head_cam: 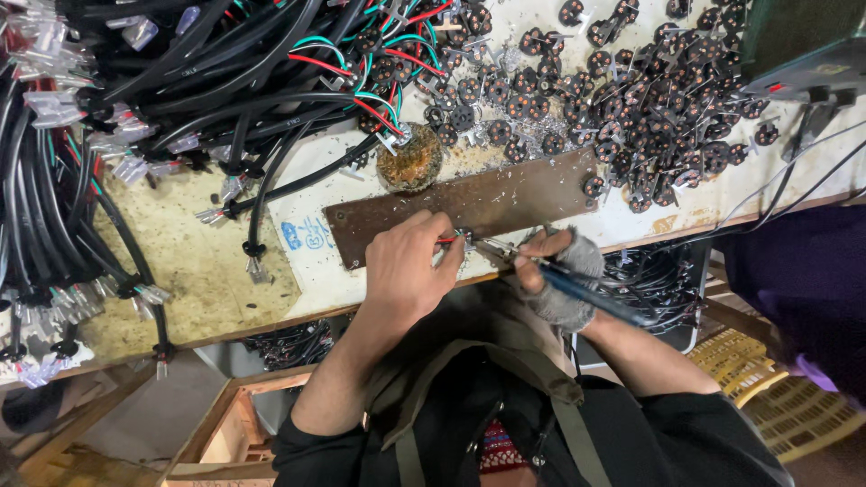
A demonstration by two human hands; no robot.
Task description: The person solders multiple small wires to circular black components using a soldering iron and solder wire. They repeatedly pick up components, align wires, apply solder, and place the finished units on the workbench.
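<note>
Workbench edge: left hand pinches wires beside right hand's iron.

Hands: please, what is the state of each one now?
Left hand: closed, pinching thin red wire.
Right hand: closed around blue-handled soldering iron.

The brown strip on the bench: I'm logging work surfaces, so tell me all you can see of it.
The brown strip is a long, flat, rusty-looking plate lying slightly tilted along the bench's near edge, flecked with pale shavings. A round rusty lump sits at its upper edge. The left hand rests over its lower edge; the half-gloved right hand works just below it.
</note>
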